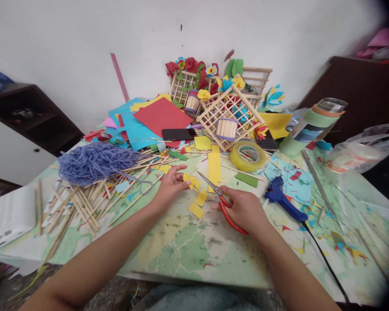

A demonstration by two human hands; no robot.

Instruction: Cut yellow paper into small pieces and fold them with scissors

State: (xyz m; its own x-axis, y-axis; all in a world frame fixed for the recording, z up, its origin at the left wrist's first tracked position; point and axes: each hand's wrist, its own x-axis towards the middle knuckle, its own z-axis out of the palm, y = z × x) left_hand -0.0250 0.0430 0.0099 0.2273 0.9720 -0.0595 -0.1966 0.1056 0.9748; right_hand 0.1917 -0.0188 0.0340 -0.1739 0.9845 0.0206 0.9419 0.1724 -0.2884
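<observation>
Red-handled scissors (229, 214) are in my right hand (244, 207), their blades pointing up and left over the table. My left hand (171, 185), to their left, has its thumb and fingers at a small cut piece of yellow paper (191, 180). Two more yellow squares (196, 210) lie just below and right of that piece, between my hands. Beyond the blades a long yellow paper strip (214, 166) lies upright in view. A roll of clear yellow tape (247, 156) rests to the strip's right.
Purple yarn (95, 163) and wooden sticks (84, 207) cover the left side. A blue glue gun (285, 198) with a black cord lies right. At the back are stick lattices (230, 116), paper flowers, coloured sheets (164, 116), a black phone (178, 134) and a bottle (311, 125).
</observation>
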